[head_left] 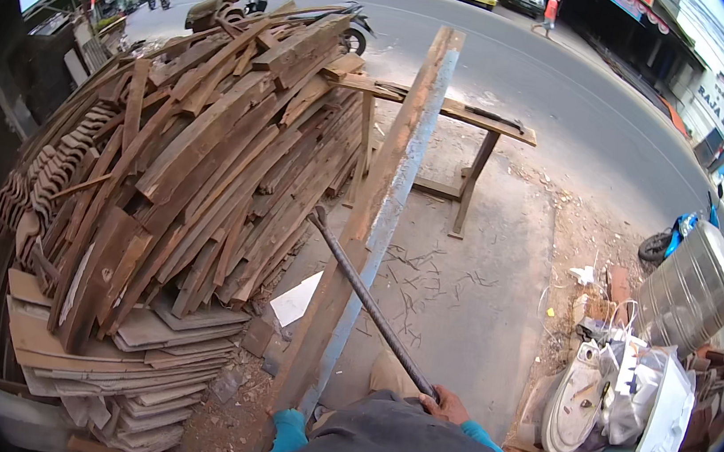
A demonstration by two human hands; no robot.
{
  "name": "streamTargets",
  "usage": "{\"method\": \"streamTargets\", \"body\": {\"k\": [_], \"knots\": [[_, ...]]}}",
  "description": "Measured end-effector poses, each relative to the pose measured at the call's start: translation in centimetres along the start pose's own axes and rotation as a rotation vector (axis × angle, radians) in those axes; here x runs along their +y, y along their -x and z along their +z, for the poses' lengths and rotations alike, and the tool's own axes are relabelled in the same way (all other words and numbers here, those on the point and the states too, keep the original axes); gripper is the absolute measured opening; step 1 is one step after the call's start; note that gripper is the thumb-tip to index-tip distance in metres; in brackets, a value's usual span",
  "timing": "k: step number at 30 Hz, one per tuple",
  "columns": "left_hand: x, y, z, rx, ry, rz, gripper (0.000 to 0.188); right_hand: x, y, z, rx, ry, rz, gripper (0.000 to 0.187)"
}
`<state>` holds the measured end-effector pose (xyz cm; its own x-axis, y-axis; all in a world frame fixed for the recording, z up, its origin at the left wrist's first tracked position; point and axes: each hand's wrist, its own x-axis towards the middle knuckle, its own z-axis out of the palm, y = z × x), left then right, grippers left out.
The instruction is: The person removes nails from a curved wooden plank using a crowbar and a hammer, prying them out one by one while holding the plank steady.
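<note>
The left hand (273, 412) is at the near end of a wooden beam (386, 175), its fingers too hidden to tell their grip. The right hand (448, 405) has its fingers wrapped round a dark pry bar (376, 313), slanting forward-left of them. Ahead of both, nails (417, 272) lie scattered; farther ahead, a wooden trestle (457, 114) stands under the beam.

The wide head camera looks downward and forward, very near to the wearer's torso (409, 441) at bottom centre, far from the road (531, 71) at top.
</note>
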<state>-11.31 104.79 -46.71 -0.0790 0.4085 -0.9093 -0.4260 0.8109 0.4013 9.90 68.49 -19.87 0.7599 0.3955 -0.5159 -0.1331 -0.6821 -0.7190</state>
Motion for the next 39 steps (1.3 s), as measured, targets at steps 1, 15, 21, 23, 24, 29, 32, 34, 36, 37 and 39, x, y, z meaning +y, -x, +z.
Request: {"method": "streamTargets", "body": {"k": [1,15,21,23,24,29,32,34,36,37,39], "knots": [[-0.3,0.3,1.6,-0.036,-0.071,0.018,0.047,-1.5,-0.3,-1.2,-0.040,0.075,0.003,0.054],[-21.7,6.7,29.4,-0.396,-0.936,-0.115,0.049,2.0,-14.2,-7.8,0.049,0.099,-0.054,0.045],[-27.3,9.2,32.6,-0.449,-1.049,-0.200,0.049,2.2,-15.6,-10.2,0.090,0.077,0.000,0.040],[-28.1,9.9,33.3,-0.459,-1.060,-0.220,0.050,3.7,-16.2,-9.5,0.107,0.069,0.022,0.039],[-28.8,10.2,33.4,-0.463,-1.066,-0.234,0.050,4.6,-16.2,-9.2,0.172,0.045,-0.016,0.041],[-27.3,9.4,34.3,-0.454,-1.024,-0.232,0.050,4.2,-17.0,-9.9,0.059,-0.062,0.045,0.048],[-21.9,6.5,33.6,-0.402,-0.886,-0.214,0.051,3.7,-18.6,-9.2,0.142,0.035,0.032,0.048],[-17.5,3.9,30.7,-0.335,-0.777,-0.211,0.051,1.5,-16.9,-12.5,0.144,0.050,0.075,0.037],[-15.8,3.3,28.7,-0.283,-0.657,-0.209,0.051,1.5,-16.2,-14.2,0.170,-0.003,0.205,0.037],[-15.0,3.3,27.8,-0.257,-0.597,-0.205,0.051,1.0,-16.1,-14.9,0.188,0.013,0.259,0.042],[-12.8,3.2,27.1,-0.224,-0.487,-0.169,0.052,0.9,-17.6,-14.7,0.212,0.033,0.281,0.045]]}}
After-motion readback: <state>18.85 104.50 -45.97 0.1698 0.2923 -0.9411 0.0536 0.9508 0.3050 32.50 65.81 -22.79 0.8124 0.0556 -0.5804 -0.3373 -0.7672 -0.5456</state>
